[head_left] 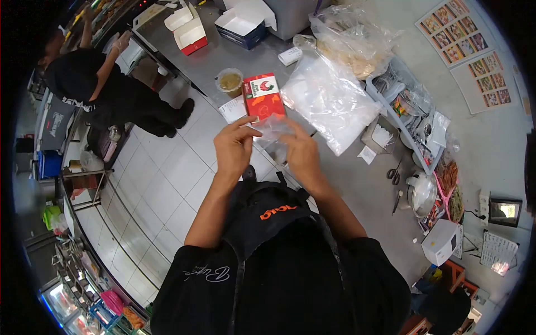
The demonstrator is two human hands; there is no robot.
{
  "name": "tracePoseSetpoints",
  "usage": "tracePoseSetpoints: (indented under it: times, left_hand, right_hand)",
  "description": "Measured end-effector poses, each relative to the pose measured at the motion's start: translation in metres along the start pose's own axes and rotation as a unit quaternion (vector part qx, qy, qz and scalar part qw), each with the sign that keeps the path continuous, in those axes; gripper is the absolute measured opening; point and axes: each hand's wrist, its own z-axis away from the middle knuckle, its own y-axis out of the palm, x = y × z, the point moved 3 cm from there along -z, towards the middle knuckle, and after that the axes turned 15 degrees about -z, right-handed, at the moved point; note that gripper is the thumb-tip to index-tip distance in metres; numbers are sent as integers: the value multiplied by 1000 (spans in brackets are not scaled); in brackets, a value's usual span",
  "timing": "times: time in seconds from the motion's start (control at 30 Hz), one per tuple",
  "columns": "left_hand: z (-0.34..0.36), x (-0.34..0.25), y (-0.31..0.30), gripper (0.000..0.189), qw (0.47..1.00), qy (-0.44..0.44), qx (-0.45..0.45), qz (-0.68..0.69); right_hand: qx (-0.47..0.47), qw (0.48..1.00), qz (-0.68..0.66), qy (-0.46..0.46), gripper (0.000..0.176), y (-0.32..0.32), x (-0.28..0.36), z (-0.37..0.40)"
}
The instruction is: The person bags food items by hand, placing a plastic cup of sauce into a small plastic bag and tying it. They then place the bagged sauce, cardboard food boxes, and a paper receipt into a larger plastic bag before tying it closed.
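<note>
Between my two hands a small clear plastic bag is stretched out in front of my chest. My left hand pinches its left side, and my right hand grips the right side. Just beyond the bag stands a red and white food box on the steel counter. A clear lidded cup with brownish liquid is beside that box, and a printed slip of paper lies near it. To the right spreads a large stack of clear plastic bags.
Farther back are an open red box and an open blue box. On the right are a blue-grey crate, scissors and a metal pot. A co-worker stands at the left.
</note>
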Motion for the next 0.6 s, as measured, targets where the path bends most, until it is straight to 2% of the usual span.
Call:
tracePoseSetpoints:
  times: [0.03, 0.07, 0.13, 0.17, 0.23, 0.3, 0.33, 0.43, 0.47, 0.57, 0.6]
  left_hand:
    - [1, -1, -6, 22, 997, 60, -12, -52]
    - [3, -4, -13, 20, 997, 14, 50, -53]
    - [6, 7, -19, 19, 989, 68, 77, -106]
    - [4, 13, -22, 19, 982, 94, 91, -133]
    - [-9, 27, -34, 15, 972, 78, 74, -211]
    - [-25, 46, -38, 16, 963, 46, 32, -263]
    - [-28, 53, -38, 23, 965, 39, 70, -250]
    - [-14, 73, -18, 30, 975, 41, 83, -204]
    - [-8, 88, -18, 36, 970, 75, 97, -209]
    - [12, 80, -30, 37, 964, 91, 157, -194]
    - [14, 74, -37, 37, 964, 106, 142, -200]
  right_hand:
    - [-28, 999, 16, 35, 33, 7, 0, -5]
    - [-55, 997, 35, 49, 31, 16, 3, -9]
    - [-110, 989, 69, 72, 30, 36, 7, -22]
    - [-80, 986, 106, 98, 30, 49, 12, -25]
    - [-19, 972, 178, 152, 32, 74, 27, -20]
    - [80, 981, 152, 92, 31, 103, 28, -2]
    - [130, 980, 139, 61, 31, 115, 27, 5]
    - [129, 971, 117, 166, 31, 122, 23, 3]
    - [115, 971, 124, 167, 30, 114, 17, -2]
    - [75, 968, 156, 184, 25, 93, -3, -30]
    - [59, 962, 176, 199, 23, 100, 3, -42]
